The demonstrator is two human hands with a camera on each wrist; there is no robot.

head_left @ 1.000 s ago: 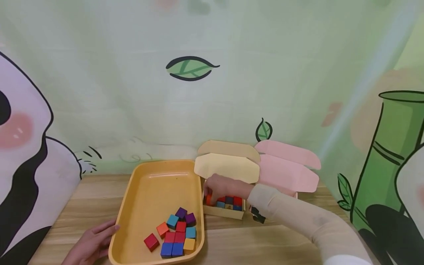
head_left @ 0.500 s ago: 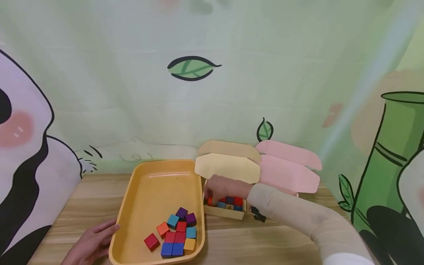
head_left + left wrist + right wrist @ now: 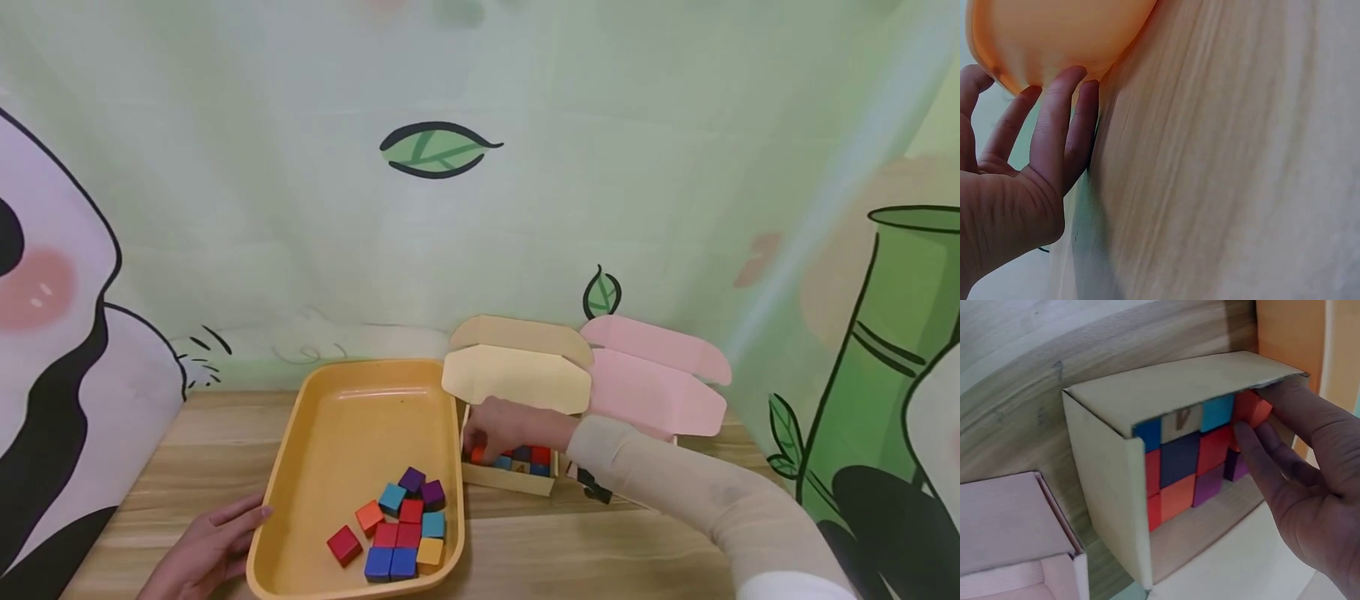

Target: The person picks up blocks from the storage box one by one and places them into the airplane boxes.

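Note:
My right hand reaches into the open cream cardboard box. Between its thumb and fingers it pinches an orange-red cube block at one end of the box, beside a light blue block. Several red, purple, orange and dark blue blocks lie in rows there, one plain wooden block bearing a printed mark. At the left side of the yellow tray, my left hand rests its loosely extended fingers against the outer wall. Loose coloured blocks lie in the tray's near right part.
Just right of the cream box stands an open pink box, partly hidden by my right sleeve. A small black object shows beside that sleeve. Behind the wooden table hangs a printed cloth backdrop.
The right hand stays in the cream box, its fingers shifting only slightly around the orange-red block. The left hand and the tray keep their places; the head view shifts a little.

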